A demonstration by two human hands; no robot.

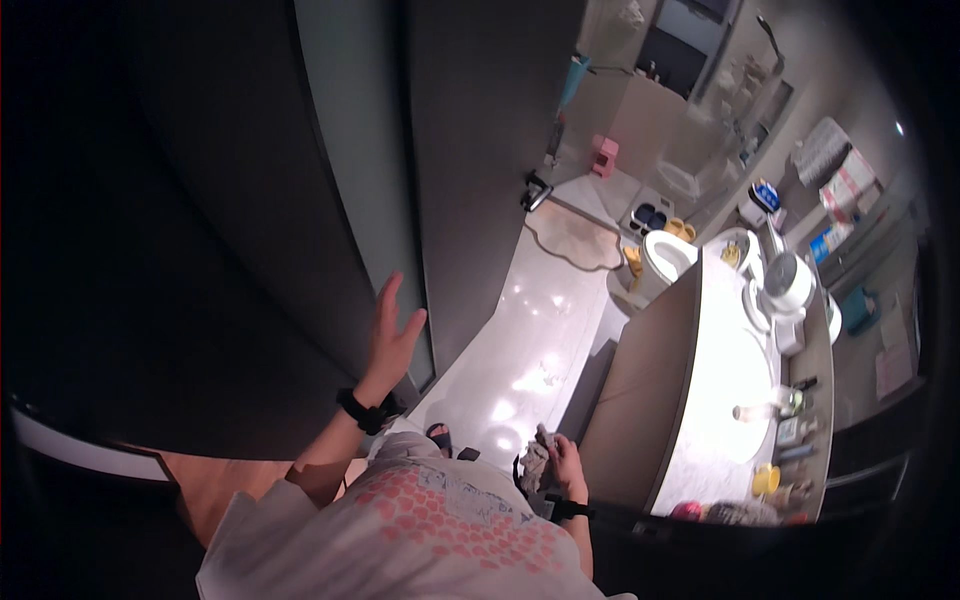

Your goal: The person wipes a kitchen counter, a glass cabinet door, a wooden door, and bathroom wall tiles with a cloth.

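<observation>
My left hand [393,340] is raised beside the edge of a tall dark door panel [465,150], its fingers apart and nothing held in it. A greyish-green strip [350,130] of the door runs up behind its fingertips; I cannot tell whether they touch it. Low on the right, my right hand [567,465] is closed on a crumpled greyish cloth [536,464], which hangs by my waist next to the vanity cabinet [635,400]. Part of the cloth is hidden by the hand and my shirt. A black band [368,410] circles my left wrist.
On the right, a white washbasin counter [690,420] carries bottles and a yellow cup [766,480]. Beyond it are a toilet [668,258], slippers [650,217] and a scalloped mat [575,238] on the shiny tiled floor [520,340]. A pink stool [604,157] stands farther back.
</observation>
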